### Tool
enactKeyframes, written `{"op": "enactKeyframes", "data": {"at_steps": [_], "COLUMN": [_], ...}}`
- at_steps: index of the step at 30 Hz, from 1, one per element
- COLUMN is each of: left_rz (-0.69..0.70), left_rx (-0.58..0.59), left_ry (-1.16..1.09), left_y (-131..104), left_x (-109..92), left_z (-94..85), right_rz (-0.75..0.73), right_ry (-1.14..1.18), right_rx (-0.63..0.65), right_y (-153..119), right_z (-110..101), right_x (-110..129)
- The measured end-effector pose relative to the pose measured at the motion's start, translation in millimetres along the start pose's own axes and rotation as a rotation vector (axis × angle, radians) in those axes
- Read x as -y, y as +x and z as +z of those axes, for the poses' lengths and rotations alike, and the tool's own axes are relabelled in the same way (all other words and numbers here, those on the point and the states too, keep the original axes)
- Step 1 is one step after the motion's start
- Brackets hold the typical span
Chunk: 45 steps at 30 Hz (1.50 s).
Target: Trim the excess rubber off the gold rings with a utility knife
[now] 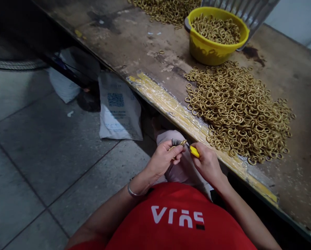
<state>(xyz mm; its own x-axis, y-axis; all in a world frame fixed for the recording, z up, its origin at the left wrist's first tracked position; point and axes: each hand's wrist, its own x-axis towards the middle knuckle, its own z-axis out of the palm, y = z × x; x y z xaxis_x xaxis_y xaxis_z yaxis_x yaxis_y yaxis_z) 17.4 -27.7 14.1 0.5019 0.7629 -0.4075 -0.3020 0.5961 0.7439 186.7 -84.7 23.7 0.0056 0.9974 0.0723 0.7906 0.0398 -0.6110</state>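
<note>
Left hand (165,154) pinches rings (183,142); right hand (209,165), at its 3 o'clock, clamps yellow tool (194,151). Ring pile (244,111) on counter (142,41), hands' 2 o'clock.

On my right I have a long table (134,41) with a worn brown top, which carries dark stains and pale, scuffed patches. Along its near edge runs a yellow strip (160,99), covered with some clear, shiny film. The floor (40,149) below me is made of large grey tiles with dark joints. On it, near the table, is a white bag (120,125) with blue printing. Beyond the table I see a pale wall (292,21). The light is uneven, and the upper left lies in deep shadow.
</note>
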Motion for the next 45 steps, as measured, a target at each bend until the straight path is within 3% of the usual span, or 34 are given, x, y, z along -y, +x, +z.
{"op": "enactKeyframes", "data": {"at_steps": [6, 12, 21, 23, 26, 28, 30, 33, 36, 41, 45], "left_rz": [-0.015, 0.055, 0.227, 0.254, 0.270, 0.229, 0.159, 0.083, 0.039, -0.026, 0.005], "left_rx": [0.020, -0.013, -0.068, -0.083, -0.012, 0.048, 0.067, 0.123, 0.222, 0.204, 0.146], "left_ry": [0.044, 0.137, 0.598, 0.652, 0.678, 0.609, 0.449, 0.179, 0.007, -0.077, -0.024], "left_y": [-2, -4, -10, -16, -26, -29, -27, -19, -14, -14, -12], "left_x": [3, 5, -9, -14, -18, -18, -17, -13, -11, -8, -5], "left_z": [-3.6, -5.8, -6.7, -3.9, 0.4, -0.1, -3.9, -11.4, -15.9, -18.4, -18.5], "right_rz": [-0.030, -0.002, -0.009, 0.060, 0.296, 0.334, 0.221, 0.104, 0.179, 0.305, 0.299], "right_ry": [-0.158, -0.414, -0.632, -0.655, -0.691, -0.589, -0.270, 0.380, 0.797, 1.016, 1.138], "right_rx": [0.033, 0.113, 0.090, 0.131, 0.153, 0.100, 0.109, 0.229, 0.331, 0.398, 0.397], "right_y": [-3, 0, 6, 14, 31, 40, 42, 38, 30, 26, 25], "right_z": [3, 0, 4, 0, -15, -24, -28, -23, -14, -10, -11], "right_x": [-1, 10, 18, 15, 4, -2, -3, 5, 14, 12, 15]}}
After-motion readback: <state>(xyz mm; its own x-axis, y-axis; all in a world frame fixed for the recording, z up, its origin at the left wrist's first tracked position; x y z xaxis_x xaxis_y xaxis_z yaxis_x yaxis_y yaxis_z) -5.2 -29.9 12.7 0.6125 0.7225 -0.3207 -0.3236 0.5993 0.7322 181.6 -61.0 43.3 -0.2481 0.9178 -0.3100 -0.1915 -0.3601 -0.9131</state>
